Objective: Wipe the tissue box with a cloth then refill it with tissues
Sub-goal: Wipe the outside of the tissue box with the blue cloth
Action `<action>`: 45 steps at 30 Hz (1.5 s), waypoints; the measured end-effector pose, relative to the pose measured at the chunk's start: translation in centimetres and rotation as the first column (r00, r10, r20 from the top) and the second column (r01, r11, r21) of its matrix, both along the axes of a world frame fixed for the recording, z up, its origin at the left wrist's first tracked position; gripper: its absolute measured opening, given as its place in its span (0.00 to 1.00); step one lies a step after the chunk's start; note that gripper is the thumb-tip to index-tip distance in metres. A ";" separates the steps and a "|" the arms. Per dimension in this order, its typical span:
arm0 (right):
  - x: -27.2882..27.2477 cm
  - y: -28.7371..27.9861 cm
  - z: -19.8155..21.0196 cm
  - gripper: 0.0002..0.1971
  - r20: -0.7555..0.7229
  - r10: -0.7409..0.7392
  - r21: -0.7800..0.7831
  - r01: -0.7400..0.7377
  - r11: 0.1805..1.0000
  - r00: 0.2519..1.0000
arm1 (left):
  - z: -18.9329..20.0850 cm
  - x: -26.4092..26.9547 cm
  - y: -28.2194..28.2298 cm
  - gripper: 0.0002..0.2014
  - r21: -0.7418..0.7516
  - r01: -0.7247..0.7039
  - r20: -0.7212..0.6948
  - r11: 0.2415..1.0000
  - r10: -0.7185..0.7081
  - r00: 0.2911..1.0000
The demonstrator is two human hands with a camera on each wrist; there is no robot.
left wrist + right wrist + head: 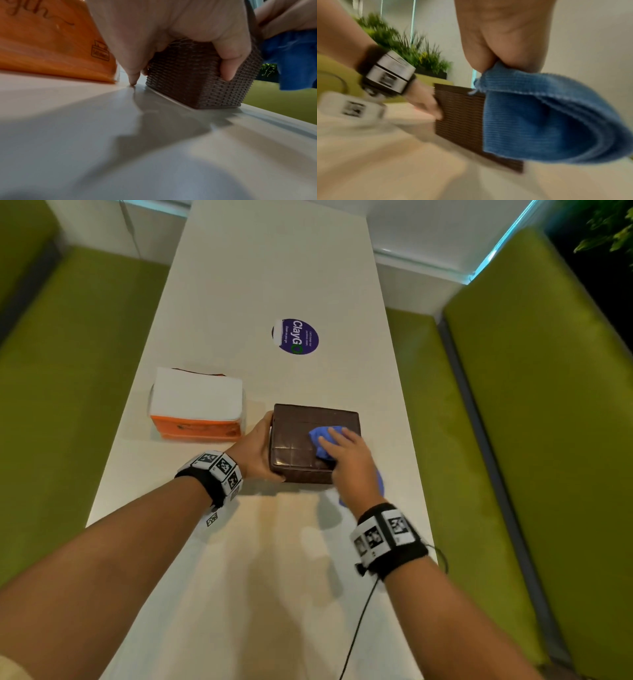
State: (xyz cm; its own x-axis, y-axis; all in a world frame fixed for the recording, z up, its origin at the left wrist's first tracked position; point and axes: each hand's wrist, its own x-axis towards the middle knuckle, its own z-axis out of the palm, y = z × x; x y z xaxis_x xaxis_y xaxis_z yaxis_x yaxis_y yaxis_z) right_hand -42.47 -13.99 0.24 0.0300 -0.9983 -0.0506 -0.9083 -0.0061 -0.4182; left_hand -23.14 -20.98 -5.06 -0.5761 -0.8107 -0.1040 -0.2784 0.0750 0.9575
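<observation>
A brown woven tissue box stands on the white table. My left hand grips its left side, thumb curled down over the near corner. My right hand presses a blue cloth onto the box's top, fingers spread over it. Part of the cloth hangs down past the near right edge. An orange pack of white tissues sits just left of the box.
A round purple sticker lies on the table beyond the box. Green upholstered benches run along both long sides of the table. A thin black cable trails from my right wristband. Plants stand at the back.
</observation>
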 end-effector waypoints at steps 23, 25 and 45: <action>8.0 -1.2 1.0 0.29 -0.147 0.064 0.095 -0.050 0.994 0.987 | 0.3 -0.1 0.3 0.51 0.110 -0.150 0.187 0.983 0.128 0.974; 8.8 -3.2 1.6 0.30 -0.132 0.193 0.120 -0.177 0.977 0.972 | 0.1 0.2 0.2 0.37 0.115 -0.142 0.183 0.983 0.120 0.976; 5.5 -3.1 0.5 0.33 -0.185 0.181 0.058 -0.174 0.983 0.966 | 0.4 0.0 -0.5 0.65 -0.010 0.002 0.045 1.000 -0.001 0.999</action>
State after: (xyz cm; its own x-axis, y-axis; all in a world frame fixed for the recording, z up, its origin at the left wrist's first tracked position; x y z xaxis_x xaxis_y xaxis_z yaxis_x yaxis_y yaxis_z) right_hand -36.99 -17.13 0.71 0.1925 -0.9748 -0.1130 -0.9567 -0.1608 -0.2425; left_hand -23.11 -21.43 -4.69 -0.5724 -0.8109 -0.1216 -0.3210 0.0851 0.9433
